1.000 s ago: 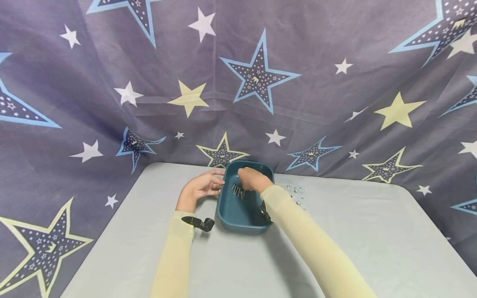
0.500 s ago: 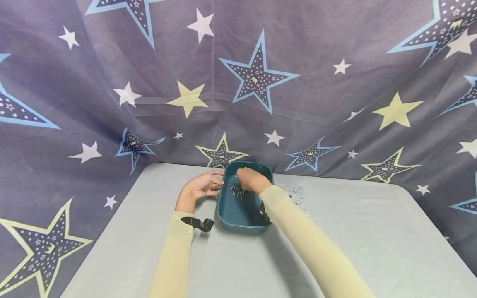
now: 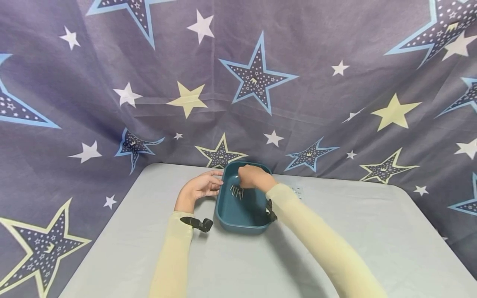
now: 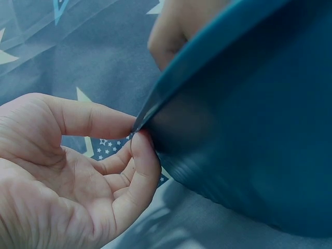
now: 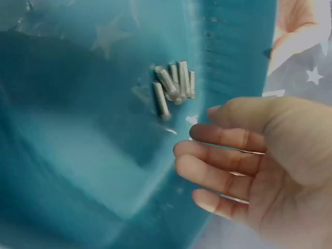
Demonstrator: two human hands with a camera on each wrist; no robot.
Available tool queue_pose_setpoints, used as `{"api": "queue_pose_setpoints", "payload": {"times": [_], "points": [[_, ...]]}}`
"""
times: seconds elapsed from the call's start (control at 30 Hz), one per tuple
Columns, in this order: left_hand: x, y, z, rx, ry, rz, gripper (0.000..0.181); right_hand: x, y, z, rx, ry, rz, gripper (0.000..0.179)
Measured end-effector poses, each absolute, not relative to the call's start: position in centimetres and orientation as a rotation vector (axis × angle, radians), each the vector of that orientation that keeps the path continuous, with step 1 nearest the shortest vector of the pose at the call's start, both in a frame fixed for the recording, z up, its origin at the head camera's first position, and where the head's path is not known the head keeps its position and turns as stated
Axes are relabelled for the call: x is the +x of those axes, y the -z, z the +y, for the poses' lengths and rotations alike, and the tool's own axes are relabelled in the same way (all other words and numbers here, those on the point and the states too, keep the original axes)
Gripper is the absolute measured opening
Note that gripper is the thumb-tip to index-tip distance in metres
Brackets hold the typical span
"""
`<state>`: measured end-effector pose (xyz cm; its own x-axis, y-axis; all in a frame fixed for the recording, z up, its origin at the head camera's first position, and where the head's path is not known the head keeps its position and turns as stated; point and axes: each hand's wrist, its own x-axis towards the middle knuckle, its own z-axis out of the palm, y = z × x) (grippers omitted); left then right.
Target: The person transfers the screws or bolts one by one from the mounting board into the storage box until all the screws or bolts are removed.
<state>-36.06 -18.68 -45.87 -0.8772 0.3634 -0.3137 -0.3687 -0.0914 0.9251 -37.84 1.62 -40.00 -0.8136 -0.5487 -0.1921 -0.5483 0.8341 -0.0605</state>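
A teal plastic bin (image 3: 242,215) stands at the back of the table, with several metal bolts (image 5: 171,85) lying together on its floor. My left hand (image 3: 203,185) is at the bin's left side. In the left wrist view its thumb and a fingertip (image 4: 145,148) pinch the rim. My right hand (image 3: 255,177) is inside the bin, close to the bolts and toward the far end. Seen from the right wrist, its fingers (image 5: 218,174) are loosely bent and apart from the bolts, with nothing held between them.
A clear sheet with small shiny pieces (image 3: 297,191) lies right of the bin, partly hidden behind my right sleeve (image 3: 309,219). A star-patterned cloth (image 3: 313,99) hangs right behind the table's back edge. The pale table surface (image 3: 372,231) stretches to the right.
My right forearm has swung slightly to the right and covers more of the clear sheet. The right hand has shifted a little away from the bolts. My left hand stays at the rim.
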Motion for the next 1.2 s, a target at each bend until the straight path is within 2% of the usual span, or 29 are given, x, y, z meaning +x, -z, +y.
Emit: {"api": "queue_pose_setpoints", "payload": {"times": [0.1, 0.17, 0.37, 0.5, 0.9, 1.2], "points": [[-36.2, 45.8, -18.8, -0.001, -2.013, 1.706, 0.058, -37.5, 39.3, 2.1, -0.955, -0.032, 2.884, 0.039], [-36.3, 45.8, -18.8, 0.001, -2.015, 1.704, 0.059, -37.1, 38.8, 2.6, -1.064, -0.064, 2.945, 0.040], [-36.4, 45.7, -19.0, 0.003, -2.023, 1.707, 0.058, -36.3, 38.3, 4.8, -1.405, -0.189, 3.127, 0.024], [-36.3, 45.5, -18.9, -0.003, -2.025, 1.713, 0.057, -36.3, 38.4, 6.7, -1.512, -0.187, 3.202, 0.021], [-36.4, 45.7, -18.6, 0.008, -2.024, 1.708, 0.058, -36.4, 38.6, 13.6, -1.339, 0.072, 3.227, 0.020], [-36.2, 46.2, -18.7, 0.007, -2.008, 1.714, 0.058, -36.0, 40.2, 16.7, -1.251, 0.177, 3.177, 0.017]]}}
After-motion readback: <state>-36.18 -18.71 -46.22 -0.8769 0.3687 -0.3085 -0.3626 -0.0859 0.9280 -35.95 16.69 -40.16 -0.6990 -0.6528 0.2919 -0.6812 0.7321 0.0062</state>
